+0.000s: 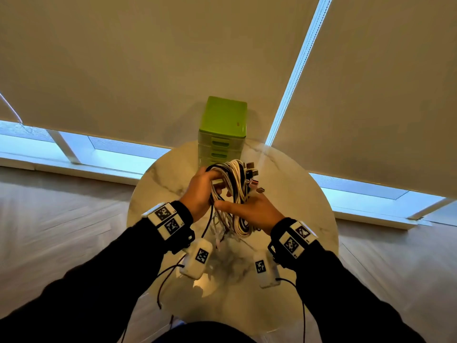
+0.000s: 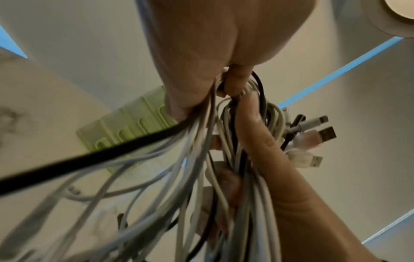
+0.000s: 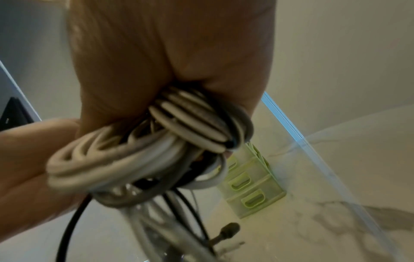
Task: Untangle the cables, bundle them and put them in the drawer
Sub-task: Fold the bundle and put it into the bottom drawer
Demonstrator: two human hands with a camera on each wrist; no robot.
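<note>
Above the round marble table (image 1: 296, 219), I hold the cables (image 1: 235, 184) as one coiled bunch of white, grey and black leads, lifted clear of the top and just in front of the green drawer unit (image 1: 223, 125). My left hand (image 1: 201, 191) is curled round the upper part of the coil; my right hand (image 1: 252, 214) grips the lower loops, fingers wrapped through them. A cluster of USB plugs (image 1: 251, 173) sticks out on the far right side of the bunch, and loose tails, among them a black cable (image 2: 89, 159), hang down toward the table.

As I judge it, the bundling is under way and the drawers, all closed from what I can see, wait untouched. The risk lies in those dangling tails: they could snag on the table edge or catch on each other and drag loops out of my grip, and a slack hold could let the coil spring apart.

No brand or readable writing shows; only coded square markers on the wrist bands (image 1: 165, 216).
</note>
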